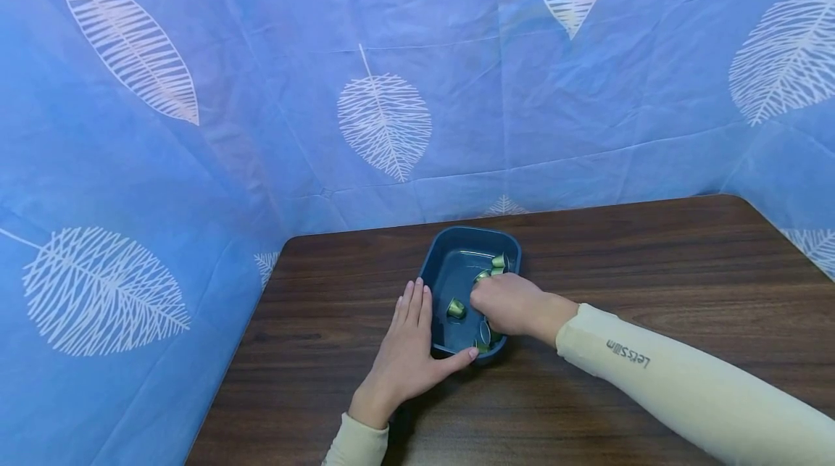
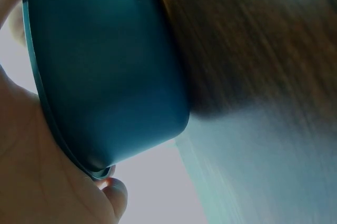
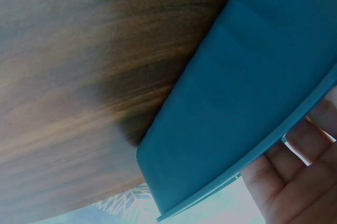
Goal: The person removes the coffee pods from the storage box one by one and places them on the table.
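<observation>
A dark blue rectangular dish holds several green coffee capsules, one lying alone near its left side and others toward the right side and near corner. My left hand rests against the dish, straight fingers along the left rim and thumb at the near edge. In the left wrist view the palm lies by the rim of the dish. Over the right rim, my right hand reaches in with bent fingers. Its fingertips are hidden, also behind the dish wall in the right wrist view.
The dish stands on a dark wood-grain table, close to its back edge. A blue cloth with white leaf prints hangs behind the table and along its left side.
</observation>
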### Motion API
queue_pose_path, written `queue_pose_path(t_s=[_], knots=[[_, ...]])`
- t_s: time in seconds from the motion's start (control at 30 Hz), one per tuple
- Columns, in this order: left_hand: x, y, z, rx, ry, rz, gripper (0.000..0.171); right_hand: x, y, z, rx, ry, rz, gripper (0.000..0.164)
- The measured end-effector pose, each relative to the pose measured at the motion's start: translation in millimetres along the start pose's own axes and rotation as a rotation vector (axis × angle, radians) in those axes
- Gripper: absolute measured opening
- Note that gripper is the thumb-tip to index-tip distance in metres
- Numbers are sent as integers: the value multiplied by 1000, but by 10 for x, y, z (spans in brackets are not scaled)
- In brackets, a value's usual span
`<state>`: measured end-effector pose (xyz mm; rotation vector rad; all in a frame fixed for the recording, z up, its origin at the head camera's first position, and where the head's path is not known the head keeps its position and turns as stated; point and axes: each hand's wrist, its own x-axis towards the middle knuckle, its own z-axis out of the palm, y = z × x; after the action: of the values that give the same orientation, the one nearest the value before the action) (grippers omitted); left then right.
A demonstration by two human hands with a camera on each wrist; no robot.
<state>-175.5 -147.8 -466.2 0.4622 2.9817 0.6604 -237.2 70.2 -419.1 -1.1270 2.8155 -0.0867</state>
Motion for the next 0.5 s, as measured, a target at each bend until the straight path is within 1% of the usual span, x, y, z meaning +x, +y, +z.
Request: queue_pose_path(t_s=[0.4, 0.5], knots=[[-7, -1, 2, -9, -2, -5, 124, -5, 6, 43, 8, 20, -10, 6], [-4, 1, 3, -10, 0, -5, 124, -11, 5, 44, 16, 21, 0, 5]])
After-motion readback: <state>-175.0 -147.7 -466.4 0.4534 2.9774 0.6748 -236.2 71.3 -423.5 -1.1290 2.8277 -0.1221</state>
